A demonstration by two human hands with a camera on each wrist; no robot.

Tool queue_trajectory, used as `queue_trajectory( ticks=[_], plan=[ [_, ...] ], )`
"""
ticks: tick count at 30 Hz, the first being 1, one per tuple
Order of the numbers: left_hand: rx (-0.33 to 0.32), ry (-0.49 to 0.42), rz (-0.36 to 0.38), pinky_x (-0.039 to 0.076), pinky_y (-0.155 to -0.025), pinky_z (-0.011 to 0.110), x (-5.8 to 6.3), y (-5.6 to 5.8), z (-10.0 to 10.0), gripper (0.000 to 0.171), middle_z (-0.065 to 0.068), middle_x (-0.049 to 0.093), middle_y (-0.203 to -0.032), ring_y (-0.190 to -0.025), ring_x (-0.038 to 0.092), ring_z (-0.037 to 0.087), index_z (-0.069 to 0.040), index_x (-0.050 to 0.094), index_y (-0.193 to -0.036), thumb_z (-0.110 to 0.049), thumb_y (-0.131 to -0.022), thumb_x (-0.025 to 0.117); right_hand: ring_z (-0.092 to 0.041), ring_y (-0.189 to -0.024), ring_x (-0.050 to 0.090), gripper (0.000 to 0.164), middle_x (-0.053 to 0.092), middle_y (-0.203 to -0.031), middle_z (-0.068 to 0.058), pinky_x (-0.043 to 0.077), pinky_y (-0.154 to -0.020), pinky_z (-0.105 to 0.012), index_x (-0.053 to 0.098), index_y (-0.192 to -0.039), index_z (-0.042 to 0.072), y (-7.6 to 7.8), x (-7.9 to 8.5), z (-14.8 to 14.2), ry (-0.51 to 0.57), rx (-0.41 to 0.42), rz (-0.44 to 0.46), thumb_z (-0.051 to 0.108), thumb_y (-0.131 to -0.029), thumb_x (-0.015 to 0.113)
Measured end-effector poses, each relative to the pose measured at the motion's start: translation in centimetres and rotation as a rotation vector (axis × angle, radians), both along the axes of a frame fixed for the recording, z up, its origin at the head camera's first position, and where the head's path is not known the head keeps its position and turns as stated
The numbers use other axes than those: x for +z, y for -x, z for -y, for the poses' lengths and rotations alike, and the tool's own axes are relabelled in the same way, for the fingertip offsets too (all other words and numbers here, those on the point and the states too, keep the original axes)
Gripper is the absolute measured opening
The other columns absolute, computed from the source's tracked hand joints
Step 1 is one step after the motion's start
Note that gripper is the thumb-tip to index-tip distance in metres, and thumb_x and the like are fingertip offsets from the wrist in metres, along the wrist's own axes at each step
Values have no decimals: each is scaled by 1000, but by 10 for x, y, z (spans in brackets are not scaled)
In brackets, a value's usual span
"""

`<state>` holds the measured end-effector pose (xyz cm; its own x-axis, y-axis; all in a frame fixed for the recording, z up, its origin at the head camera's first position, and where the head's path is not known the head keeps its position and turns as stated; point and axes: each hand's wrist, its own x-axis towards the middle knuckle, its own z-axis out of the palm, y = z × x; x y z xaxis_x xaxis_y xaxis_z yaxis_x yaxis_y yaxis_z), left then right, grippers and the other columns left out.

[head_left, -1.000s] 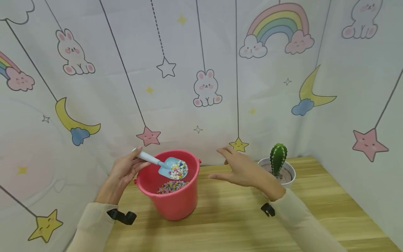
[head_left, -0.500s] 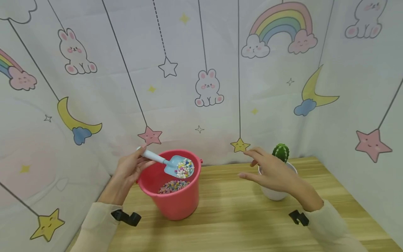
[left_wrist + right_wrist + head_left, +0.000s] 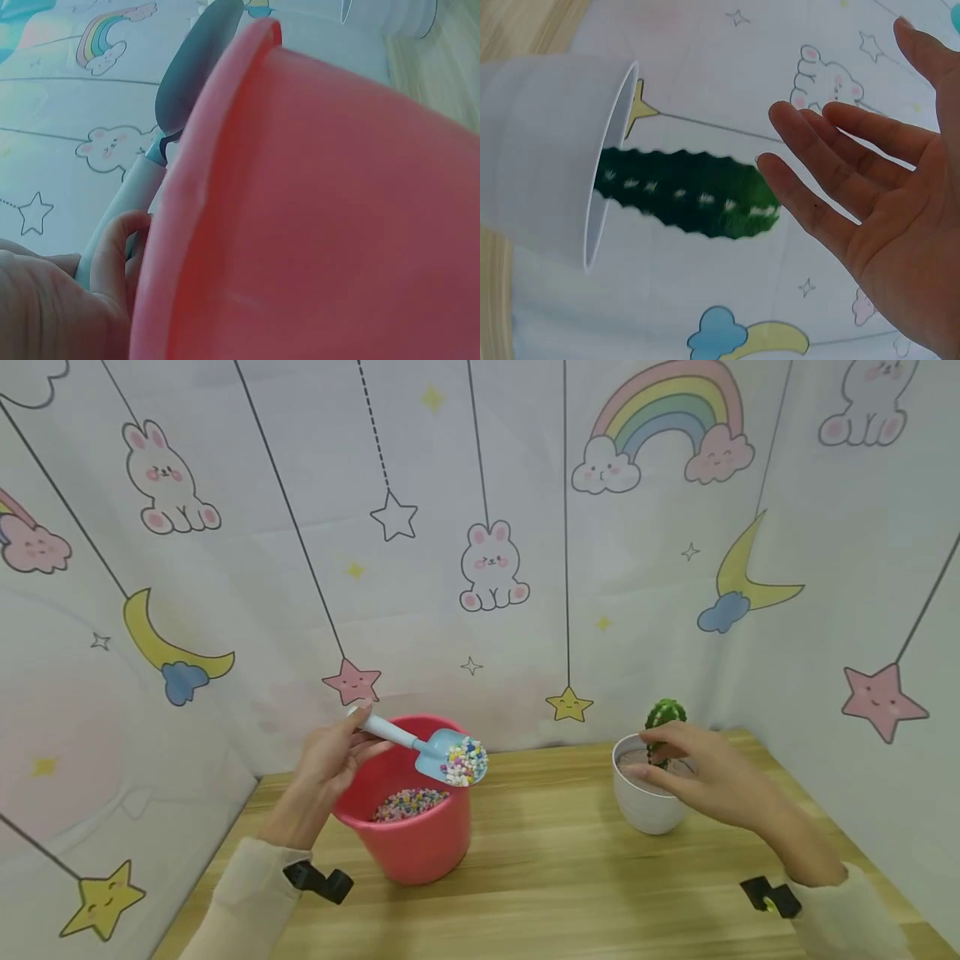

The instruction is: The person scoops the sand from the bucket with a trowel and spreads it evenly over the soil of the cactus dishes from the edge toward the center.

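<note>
My left hand [image 3: 330,764] pinches the white handle of a light blue toy shovel [image 3: 431,763]. Small multicoloured beads [image 3: 467,763] fill its blade, which is held above the right rim of a pink bucket [image 3: 420,852]. More beads [image 3: 408,806] lie inside that bucket. In the left wrist view, the bucket wall [image 3: 322,195] hides part of my fingers. My right hand [image 3: 712,777] hovers by a green cactus [image 3: 665,712] in a white pot [image 3: 648,810]. Its fingers [image 3: 832,176] are spread and relaxed in the right wrist view, holding nothing, near the cactus tip [image 3: 761,206].
Bucket and pot stand apart on a wood-grain table [image 3: 555,860]. A white cloth backdrop [image 3: 420,635] printed with rabbits, stars and rainbows encloses the back and sides. Black wrist mounts [image 3: 318,881] sit at both sleeves.
My right hand has moved right, from between bucket and pot to beside the cactus. My left hand has carried the loaded shovel slightly right, toward the bucket's right rim.
</note>
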<state>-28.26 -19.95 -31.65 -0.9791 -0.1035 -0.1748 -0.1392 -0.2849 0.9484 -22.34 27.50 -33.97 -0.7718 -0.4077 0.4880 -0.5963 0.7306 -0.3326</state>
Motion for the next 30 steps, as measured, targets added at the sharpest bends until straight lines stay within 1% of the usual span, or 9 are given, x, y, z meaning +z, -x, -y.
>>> queue_trajectory(
  ticks=[5, 9, 12, 15, 17, 19, 23, 26, 30],
  plan=[
    [-1, -4, 1, 67, -85, 31, -1, -2, -11, 40, 1, 73, -94, -86, 79, 15, -5, 53, -135, -31, -106, 63, -13, -89, 74, 37, 78, -99, 7, 63, -80, -37, 75, -120, 7, -4, -4, -14, -7, -51, -88, 27, -90, 84],
    [-4, -10, 4, 67, -86, 32, -3, -2, -17, 41, 2, 73, -95, -87, 80, 16, -4, 53, -136, -30, -106, 63, -7, -88, 73, 34, 78, -99, 4, 65, -80, -33, 76, -115, 7, -5, -10, -24, -4, -74, -114, 26, -89, 85],
    [-3, 1, 13, 67, -86, 32, -4, -2, -21, 43, 2, 73, -97, -88, 80, 16, -4, 53, -138, -31, -106, 63, 0, -87, 71, 30, 78, -104, 0, 66, -80, -27, 77, -113, 6, -4, -16, -30, 29, -49, -119, 20, -88, 86],
    [-1, 8, 13, 67, -85, 32, -4, -2, -27, 45, 3, 72, -99, -88, 80, 16, -3, 51, -140, -31, -106, 63, 0, -89, 69, 29, 78, -107, -1, 67, -80, -28, 76, -115, 7, -3, -22, -36, 43, -53, -116, 19, -89, 85],
    [-4, 9, 9, 67, -87, 33, -4, -1, -31, 45, 5, 71, -101, -89, 80, 17, -1, 51, -139, -31, -107, 62, -9, -92, 72, 30, 79, -110, -4, 67, -81, -34, 76, -117, 7, -2, -25, -41, 42, -74, -95, 20, -91, 83],
    [-13, 7, 1, 66, -91, 36, -4, 0, -36, 45, 6, 71, -103, -90, 79, 17, -1, 51, -139, -30, -107, 61, -21, -99, 74, 33, 79, -114, -9, 67, -84, -43, 75, -120, 5, -1, -29, -46, 38, -107, -62, 23, -93, 82],
    [-22, 1, -5, 63, -96, 40, -5, 2, -44, 44, 8, 71, -105, -92, 79, 19, 0, 53, -139, -30, -108, 61, -44, -114, 70, 47, 74, -128, -21, 62, -94, -60, 70, -130, 1, 3, -37, -56, 39, -157, 51, 31, -96, 79],
    [-18, -5, -12, 64, -93, 39, -5, 3, -49, 43, 8, 72, -103, -91, 80, 19, 0, 55, -138, -30, -108, 61, -53, -119, 66, 63, 67, -138, -27, 57, -96, -69, 62, -141, -1, 8, -43, -62, 18, -187, 130, 40, -96, 77],
    [-17, -4, -22, 65, -91, 39, -3, 4, -57, 43, 9, 72, -105, -92, 80, 20, 1, 56, -138, -29, -108, 60, -60, -123, 60, 80, 57, -146, -34, 55, -95, -73, 49, -150, -5, 17, -51, -68, -15, -209, 209, 47, -96, 76]
  ],
)
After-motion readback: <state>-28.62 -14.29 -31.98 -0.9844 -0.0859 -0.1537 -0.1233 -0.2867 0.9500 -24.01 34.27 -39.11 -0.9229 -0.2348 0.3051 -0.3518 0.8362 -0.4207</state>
